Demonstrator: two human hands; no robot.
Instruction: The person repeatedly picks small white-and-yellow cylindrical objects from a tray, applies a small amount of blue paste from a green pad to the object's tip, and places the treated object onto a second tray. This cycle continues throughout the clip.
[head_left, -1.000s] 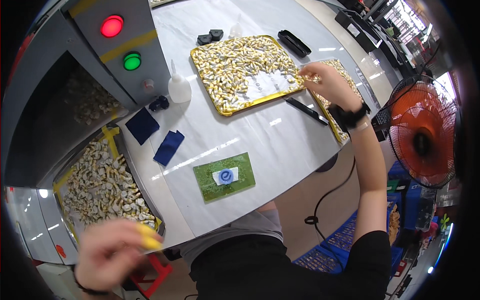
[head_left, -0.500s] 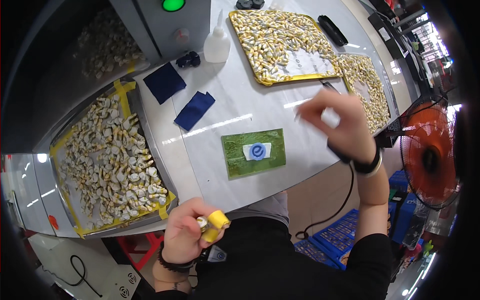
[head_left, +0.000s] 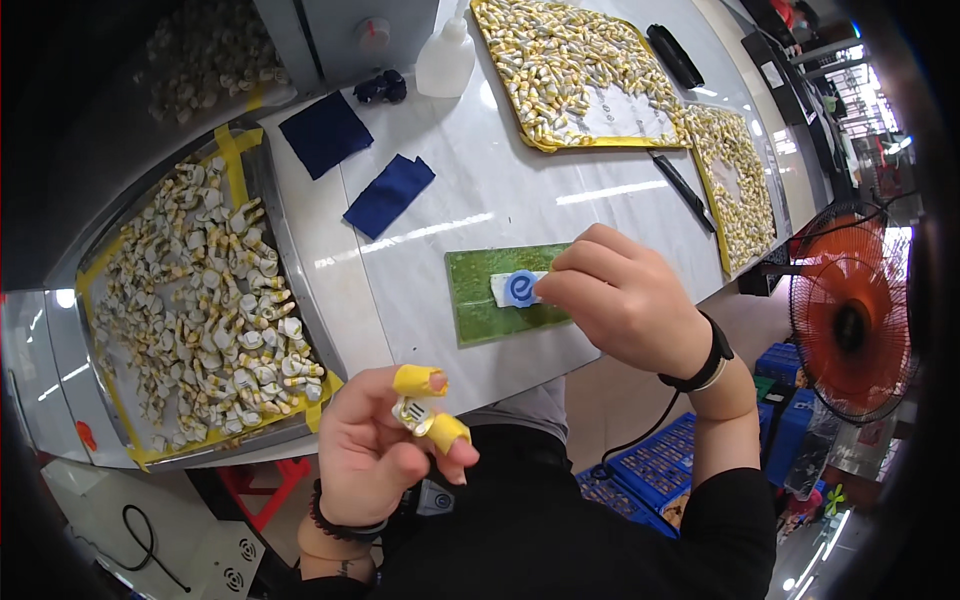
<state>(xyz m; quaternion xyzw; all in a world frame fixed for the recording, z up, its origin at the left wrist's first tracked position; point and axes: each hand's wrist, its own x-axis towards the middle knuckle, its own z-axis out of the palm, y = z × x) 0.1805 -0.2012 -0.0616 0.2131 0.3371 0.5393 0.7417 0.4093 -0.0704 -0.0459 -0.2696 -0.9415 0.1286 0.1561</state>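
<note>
My left hand [head_left: 375, 440], near the table's front edge, pinches a small white piece with dark marks [head_left: 411, 413] between fingers wrapped in yellow tape. On the table lies a flat green block [head_left: 475, 325], carrying a white strip and a round blue piece [head_left: 521, 289]. My right hand [head_left: 625, 290] reaches over the block's right side. Its thumb and fingers are closed together at the right edge of the blue piece, covering the strip's end. What sits between those fingertips, if anything, is hidden.
At left is a yellow-taped tray [head_left: 210, 320] heaped with small white-and-yellow pieces. Two more trays of smaller pieces [head_left: 570, 70] stand far right. Dark blue cloths [head_left: 390, 195], a white squeeze bottle [head_left: 445, 65] and black tweezers [head_left: 683, 192] lie around. An orange fan [head_left: 850, 320] stands right.
My right hand has come down and left from above the table to the blue piece on the green block. My left hand has turned, showing the white piece between its taped fingers.
</note>
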